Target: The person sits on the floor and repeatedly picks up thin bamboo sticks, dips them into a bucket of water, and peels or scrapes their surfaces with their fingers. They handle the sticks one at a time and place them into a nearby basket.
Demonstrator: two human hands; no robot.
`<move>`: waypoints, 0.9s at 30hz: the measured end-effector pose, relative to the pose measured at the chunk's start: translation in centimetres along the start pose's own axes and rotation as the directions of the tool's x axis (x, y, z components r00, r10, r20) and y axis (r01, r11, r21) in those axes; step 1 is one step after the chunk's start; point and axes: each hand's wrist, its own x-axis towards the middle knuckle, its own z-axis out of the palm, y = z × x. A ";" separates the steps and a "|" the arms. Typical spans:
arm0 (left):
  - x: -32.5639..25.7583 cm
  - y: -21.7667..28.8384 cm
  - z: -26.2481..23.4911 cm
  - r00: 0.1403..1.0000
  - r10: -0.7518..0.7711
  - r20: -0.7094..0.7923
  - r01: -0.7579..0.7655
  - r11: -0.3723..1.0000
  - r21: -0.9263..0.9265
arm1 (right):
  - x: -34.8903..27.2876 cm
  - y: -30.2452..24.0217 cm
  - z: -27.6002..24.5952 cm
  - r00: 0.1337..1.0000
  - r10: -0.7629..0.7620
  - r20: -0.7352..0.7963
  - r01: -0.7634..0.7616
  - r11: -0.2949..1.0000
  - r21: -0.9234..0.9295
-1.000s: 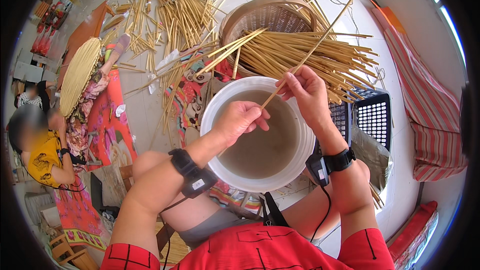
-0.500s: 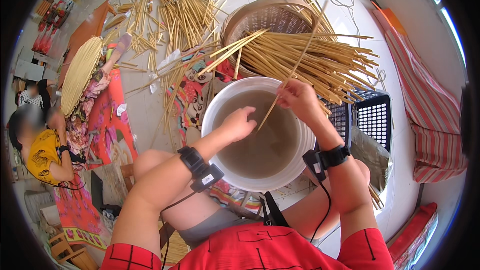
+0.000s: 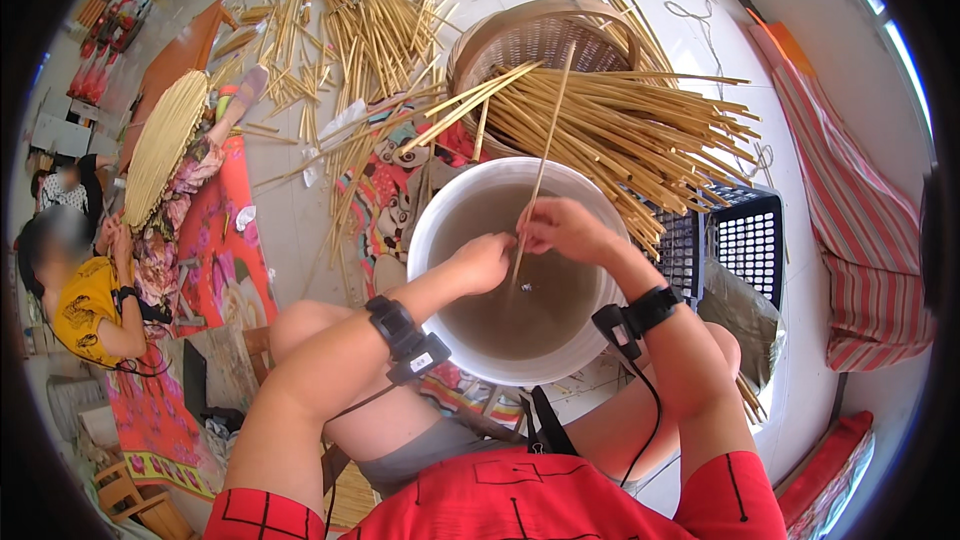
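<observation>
A white-tiled floor [image 3: 300, 285], and a single slender tan stalk [image 3: 549, 140] above the water

Loose yellow stalks [image 3: 375, 35] lie scattered toward the floor's far left as a seated person in a red top [image 3: 500, 500] leans over a white round plastic bucket [image 3: 514, 374] of cloudy grey-brown water [image 3: 500, 325]. The right hand [image 3: 562, 227] pinches the slender tan stalk toward its lower end, fingers closed around it; the upper end rises past the bucket's far rim, before a brown wicker basket [image 3: 497, 45]. The left hand [image 3: 485, 262] is just beside, fingers curled; whether they grip the stalk cannot be told. The lower tip shows within the bucket's rim; whether it meets the water is unclear.

This one piece appears mid-handling, not yet set down. A thick bundle of golden stalks [image 3: 620, 125] spills over the basket's near right edge, out of both hands, suggesting plenty is left; how many are done does not show. Off the bucket's right rim stands a black plastic crate [image 3: 748, 240]. At left, a co-worker in a yellow top [image 3: 85, 310] sits by a pale oval woven piece [image 3: 165, 150].
</observation>
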 end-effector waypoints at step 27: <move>-2.0 4.8 -2.4 0.972 0.233 -0.010 -0.189 0.763 -0.617 | -3.3 -6.6 0.1 0.744 -0.364 -0.561 0.303 0.931 -0.203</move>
